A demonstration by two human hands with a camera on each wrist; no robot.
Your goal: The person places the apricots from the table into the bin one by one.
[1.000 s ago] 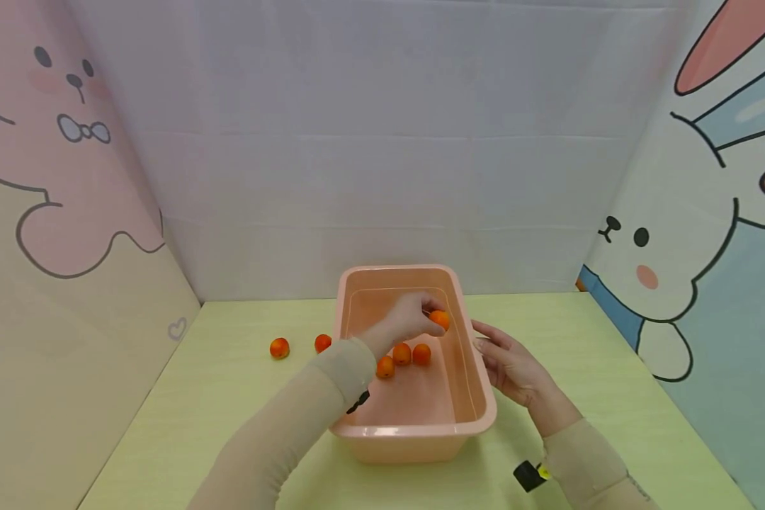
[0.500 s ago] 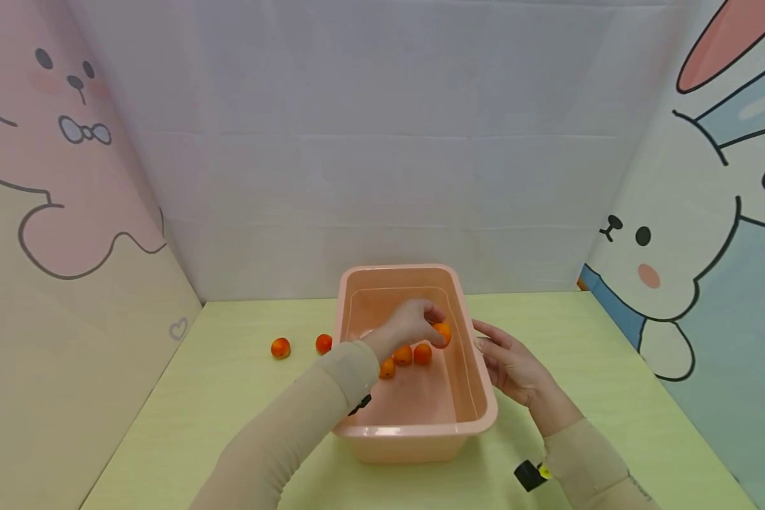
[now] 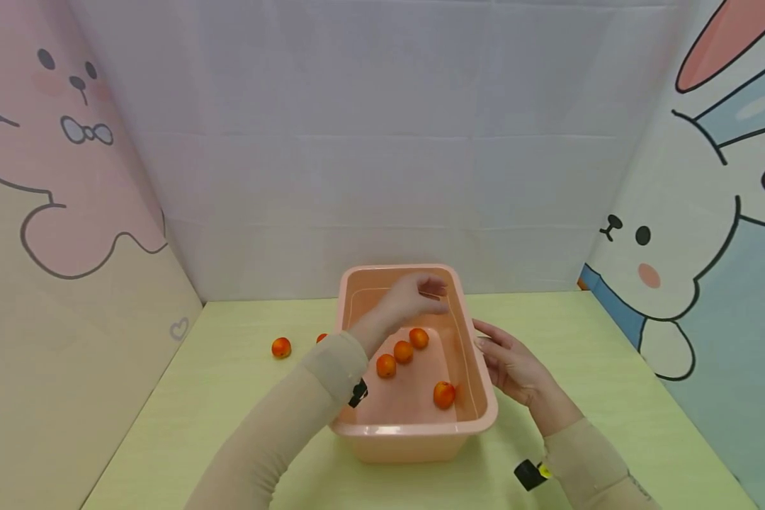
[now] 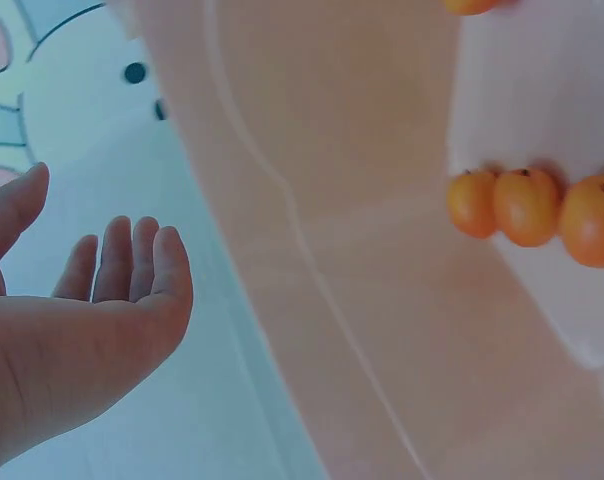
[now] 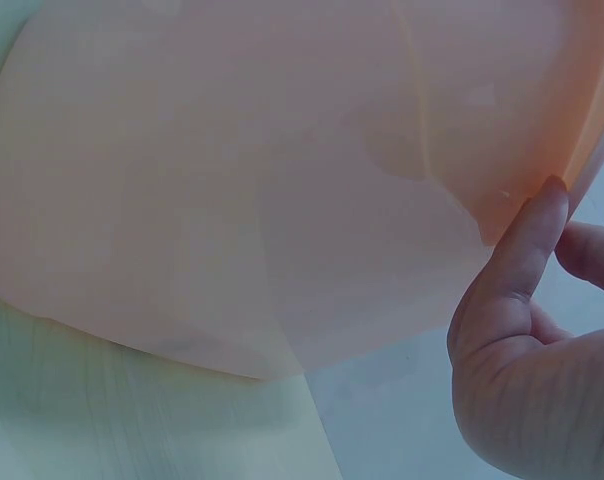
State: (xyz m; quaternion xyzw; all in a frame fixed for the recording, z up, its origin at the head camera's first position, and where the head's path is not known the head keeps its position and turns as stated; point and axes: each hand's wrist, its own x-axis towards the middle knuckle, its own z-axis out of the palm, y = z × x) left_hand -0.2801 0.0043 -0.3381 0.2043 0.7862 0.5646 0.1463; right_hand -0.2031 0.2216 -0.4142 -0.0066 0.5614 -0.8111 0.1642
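Newly emptied (head view), my left grip hangs relaxed over the peach rectangular plastic basin; four small round orange fruits lie inside, the one pinched moments ago among them, so that transfer looks complete. Left wrist view: fingers loosely curved, holding nothing. Right wrist view: my right grip touches the rim.

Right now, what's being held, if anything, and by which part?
The left hand holds nothing. The right hand touches the pink basin at its right-side rim; whether it grips there cannot be told.
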